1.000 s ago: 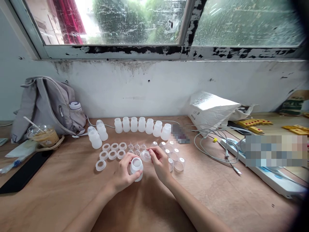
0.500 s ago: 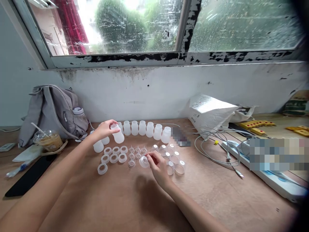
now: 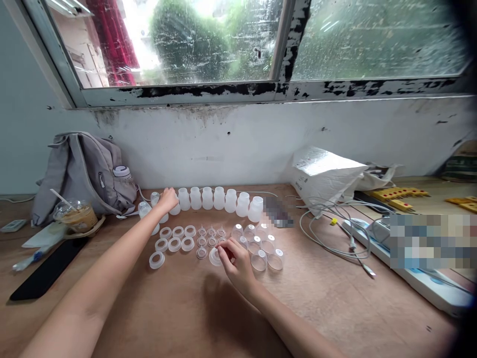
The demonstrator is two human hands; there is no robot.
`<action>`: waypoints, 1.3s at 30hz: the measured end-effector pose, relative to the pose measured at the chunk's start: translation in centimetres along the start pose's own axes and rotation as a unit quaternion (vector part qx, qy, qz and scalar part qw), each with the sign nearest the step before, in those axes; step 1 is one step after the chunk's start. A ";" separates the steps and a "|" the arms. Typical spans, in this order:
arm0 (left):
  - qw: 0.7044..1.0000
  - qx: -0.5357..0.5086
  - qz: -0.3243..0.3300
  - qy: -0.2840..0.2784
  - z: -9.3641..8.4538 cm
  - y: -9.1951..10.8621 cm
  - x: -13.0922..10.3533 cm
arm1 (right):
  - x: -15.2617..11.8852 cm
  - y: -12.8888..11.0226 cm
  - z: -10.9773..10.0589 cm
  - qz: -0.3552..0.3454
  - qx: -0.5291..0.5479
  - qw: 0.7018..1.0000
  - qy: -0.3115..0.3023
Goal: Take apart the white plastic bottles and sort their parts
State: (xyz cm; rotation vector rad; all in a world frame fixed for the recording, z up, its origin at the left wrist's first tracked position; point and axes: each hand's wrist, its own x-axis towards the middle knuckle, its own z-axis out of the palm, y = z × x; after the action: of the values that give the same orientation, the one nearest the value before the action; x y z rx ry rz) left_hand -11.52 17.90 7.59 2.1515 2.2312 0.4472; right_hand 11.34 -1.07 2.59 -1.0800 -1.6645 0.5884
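Note:
My left hand is closed at the left part of a curved row of frosted baby bottles. Its curled fingers cover the top of one bottle, and the fingertips are hidden. My right hand pinches a translucent bottle collar just above the table; whether a teat sits inside it I cannot make out. Left of it lie several clear silicone teats and, farther left, loose collars. Clear dome caps stand right of my right hand.
A grey backpack, an iced drink cup and a black flat object are on the left. To the right are a white package, coiled cables and a power strip. A wall with a window stands behind.
My left hand has moved left and back, bringing the tilted bottle into the row. My right hand has moved slightly left and down with the collar.

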 end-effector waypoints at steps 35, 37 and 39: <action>0.906 -0.397 0.094 0.117 4.5 4.4 -18.2 | -1.0 2.1 1.6 0.020 -0.137 0.984 -0.116; 0.905 -0.393 0.121 0.106 4.2 4.1 -18.6 | -0.7 2.1 1.6 0.038 -0.070 0.993 -0.083; 0.904 -0.379 0.175 0.097 3.8 3.9 -18.7 | -0.4 1.9 1.5 0.063 -0.003 0.996 -0.058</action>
State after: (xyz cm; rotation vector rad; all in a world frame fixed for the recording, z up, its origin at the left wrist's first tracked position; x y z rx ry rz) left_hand -5.90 0.36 1.25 2.0727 1.3341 1.3246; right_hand 10.71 -0.33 0.35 -1.1808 -1.7072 0.7406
